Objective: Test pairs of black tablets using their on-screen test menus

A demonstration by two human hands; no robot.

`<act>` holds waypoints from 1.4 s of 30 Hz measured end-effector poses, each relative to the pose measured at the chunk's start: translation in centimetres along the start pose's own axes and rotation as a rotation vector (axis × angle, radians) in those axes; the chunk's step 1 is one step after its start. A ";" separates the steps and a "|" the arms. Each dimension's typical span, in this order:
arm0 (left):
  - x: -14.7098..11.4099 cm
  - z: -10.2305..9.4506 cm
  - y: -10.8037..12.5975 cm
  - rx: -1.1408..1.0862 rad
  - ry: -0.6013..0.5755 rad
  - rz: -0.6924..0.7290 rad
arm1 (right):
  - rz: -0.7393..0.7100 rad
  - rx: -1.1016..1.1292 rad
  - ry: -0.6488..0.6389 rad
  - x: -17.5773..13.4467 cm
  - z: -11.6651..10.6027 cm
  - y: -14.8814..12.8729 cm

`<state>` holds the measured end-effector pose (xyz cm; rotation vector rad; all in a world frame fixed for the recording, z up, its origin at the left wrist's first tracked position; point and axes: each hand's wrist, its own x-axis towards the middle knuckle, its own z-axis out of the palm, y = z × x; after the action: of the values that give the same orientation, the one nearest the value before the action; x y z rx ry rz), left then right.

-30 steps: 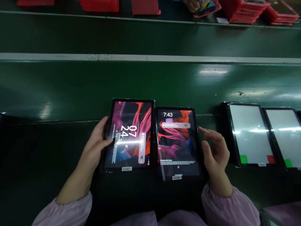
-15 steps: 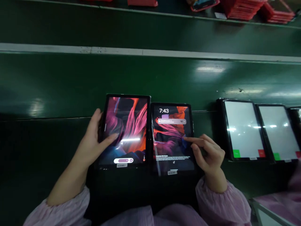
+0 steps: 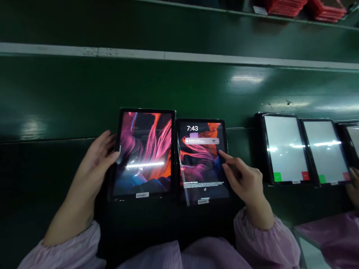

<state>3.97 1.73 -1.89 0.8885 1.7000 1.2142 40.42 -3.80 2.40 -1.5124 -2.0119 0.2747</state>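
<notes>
Two tablets lie side by side in front of me, their screens lit. The left tablet [image 3: 147, 149] shows a pink and orange wallpaper. My left hand [image 3: 97, 162] is at its left edge, thumb tip on the bezel and fingers spread beside it. On the right tablet [image 3: 200, 168], a lock screen reads 7:43 with a notification bar and small text below. My right hand [image 3: 244, 177] reaches over its right side, index finger stretched onto the screen and the other fingers loosely curled. Both tablets carry a small white label at the bottom edge.
Further right lie another tablet [image 3: 286, 145] and a neighbouring tablet [image 3: 327, 145], both with white screens and green and red corner squares. A co-worker's hand [image 3: 353, 186] shows at the right edge. Red trays [image 3: 286, 6] are stacked on the shelf above.
My left thumb has drawn back from the left tablet's screen to its edge, and the bar at that screen's bottom is gone. My right index finger sits slightly higher. A co-worker's hand has appeared.
</notes>
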 end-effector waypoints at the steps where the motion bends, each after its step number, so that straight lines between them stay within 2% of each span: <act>1: 0.0 -0.1 0.2 0.007 0.003 -0.014 | 0.026 -0.019 0.037 0.0 0.0 0.1; 4: -0.1 -0.5 0.6 0.020 0.011 -0.061 | 0.014 -0.004 0.095 -0.2 -0.2 0.2; 13: 0.3 -1.7 -0.3 0.034 -0.057 -0.073 | -0.146 0.046 0.061 -0.8 -0.9 -0.8; 21: -0.2 -1.8 0.1 0.092 -0.034 -0.094 | -0.158 0.104 0.037 -1.0 -1.3 -1.5; 26: -0.2 -1.8 0.0 0.080 -0.054 -0.093 | -0.206 0.232 -0.027 -0.1 -0.9 -2.3; 31: -0.1 -1.9 -0.1 0.062 -0.054 -0.094 | -0.201 0.242 -0.044 -0.1 -0.4 -2.6; 36: -0.2 -1.5 0.4 0.177 -0.053 -0.072 | -0.190 0.245 -0.055 -0.5 -0.4 -2.5; 42: -0.7 -0.8 0.6 0.317 -0.132 -0.074 | -0.192 0.272 -0.081 0.0 -0.5 -2.7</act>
<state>3.58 1.00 -1.05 1.0588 1.8288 0.8305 38.48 -4.81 4.12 -1.1499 -2.0678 0.5144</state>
